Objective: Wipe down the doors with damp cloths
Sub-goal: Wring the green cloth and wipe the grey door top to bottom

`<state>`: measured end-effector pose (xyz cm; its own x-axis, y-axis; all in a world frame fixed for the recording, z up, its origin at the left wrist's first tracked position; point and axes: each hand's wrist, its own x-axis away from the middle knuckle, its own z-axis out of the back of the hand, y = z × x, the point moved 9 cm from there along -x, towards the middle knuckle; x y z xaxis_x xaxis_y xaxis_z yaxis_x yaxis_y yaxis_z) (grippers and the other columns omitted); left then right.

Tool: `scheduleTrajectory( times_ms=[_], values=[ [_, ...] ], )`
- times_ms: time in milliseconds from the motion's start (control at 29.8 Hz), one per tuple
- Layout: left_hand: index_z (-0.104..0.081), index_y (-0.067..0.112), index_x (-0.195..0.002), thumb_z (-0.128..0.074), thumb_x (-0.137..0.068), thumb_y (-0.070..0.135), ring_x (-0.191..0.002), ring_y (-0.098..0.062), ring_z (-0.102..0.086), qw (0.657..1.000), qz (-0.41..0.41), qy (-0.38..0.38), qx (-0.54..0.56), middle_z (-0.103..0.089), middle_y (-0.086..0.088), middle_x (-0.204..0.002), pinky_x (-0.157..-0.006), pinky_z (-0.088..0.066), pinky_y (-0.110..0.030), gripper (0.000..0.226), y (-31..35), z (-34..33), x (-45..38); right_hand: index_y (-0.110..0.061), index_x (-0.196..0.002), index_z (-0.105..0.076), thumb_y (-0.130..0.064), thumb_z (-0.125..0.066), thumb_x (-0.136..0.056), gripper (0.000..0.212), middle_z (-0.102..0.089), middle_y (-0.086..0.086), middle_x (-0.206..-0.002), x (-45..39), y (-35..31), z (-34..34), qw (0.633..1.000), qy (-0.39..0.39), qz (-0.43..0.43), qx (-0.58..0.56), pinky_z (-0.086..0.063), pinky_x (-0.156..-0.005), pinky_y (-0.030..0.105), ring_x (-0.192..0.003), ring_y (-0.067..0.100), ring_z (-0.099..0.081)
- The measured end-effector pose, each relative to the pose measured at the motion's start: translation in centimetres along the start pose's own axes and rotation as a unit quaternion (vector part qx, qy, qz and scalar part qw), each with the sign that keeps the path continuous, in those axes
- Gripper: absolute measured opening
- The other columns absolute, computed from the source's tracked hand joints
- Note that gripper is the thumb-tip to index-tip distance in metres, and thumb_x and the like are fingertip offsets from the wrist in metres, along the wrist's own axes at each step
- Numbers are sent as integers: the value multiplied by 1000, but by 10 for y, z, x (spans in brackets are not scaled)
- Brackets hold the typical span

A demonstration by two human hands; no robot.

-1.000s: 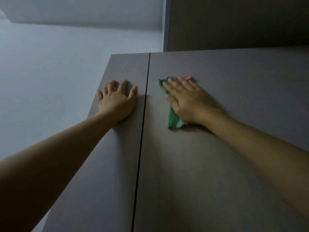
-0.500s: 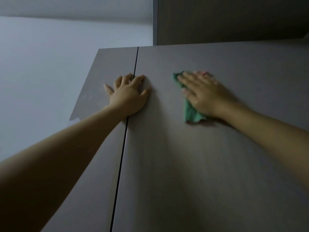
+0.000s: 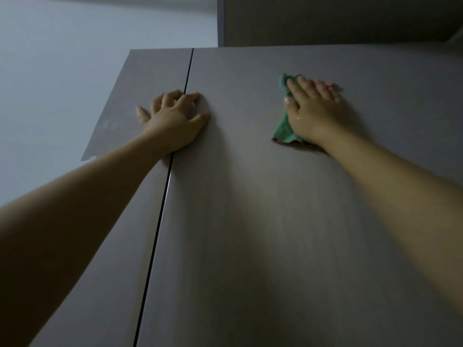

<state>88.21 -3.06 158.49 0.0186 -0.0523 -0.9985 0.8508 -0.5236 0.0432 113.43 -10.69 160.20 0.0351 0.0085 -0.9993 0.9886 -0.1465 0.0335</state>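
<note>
Two tall grey doors fill the view, a narrow left door (image 3: 140, 96) and a wide right door (image 3: 250, 196), split by a dark vertical gap (image 3: 165, 186). My right hand (image 3: 313, 113) presses a green cloth (image 3: 283, 128) flat against the upper part of the right door, fingers straight; a pink edge shows under the fingertips. My left hand (image 3: 175, 121) rests across the gap near the top, palm on the surface and fingers spread, slightly bent.
A pale wall (image 3: 62, 71) lies to the left of the doors. Above the doors a darker panel (image 3: 325, 21) juts out. The lower parts of both doors are bare.
My right hand has slid the cloth to the right across the right door. My left hand has shifted right, from the left door onto the gap.
</note>
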Motion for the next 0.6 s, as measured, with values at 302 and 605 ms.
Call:
scheduleTrajectory(
  times_ms=[302, 605],
  values=[
    [-27, 45, -145, -36, -92, 64, -146, -21, 0, 999, 15, -30, 5, -14, 5, -158, -114, 12, -55, 57, -1, 1, 3, -26, -150, -18, -42, -18, -98, 55, -17, -3, -158, 88, -60, -2, 973, 6, 231, 9, -3, -118, 34, -145, 20, -15],
    [-27, 38, -147, -44, -96, 38, -146, -22, -10, 998, -27, 41, 30, -16, -1, -158, -116, 8, -49, 54, 33, 10, 13, -24, -151, -17, -38, -24, -101, 52, -14, -4, -158, 74, -43, -1, 985, 13, 172, -1, -2, -118, 33, -146, 19, -12]
  ],
)
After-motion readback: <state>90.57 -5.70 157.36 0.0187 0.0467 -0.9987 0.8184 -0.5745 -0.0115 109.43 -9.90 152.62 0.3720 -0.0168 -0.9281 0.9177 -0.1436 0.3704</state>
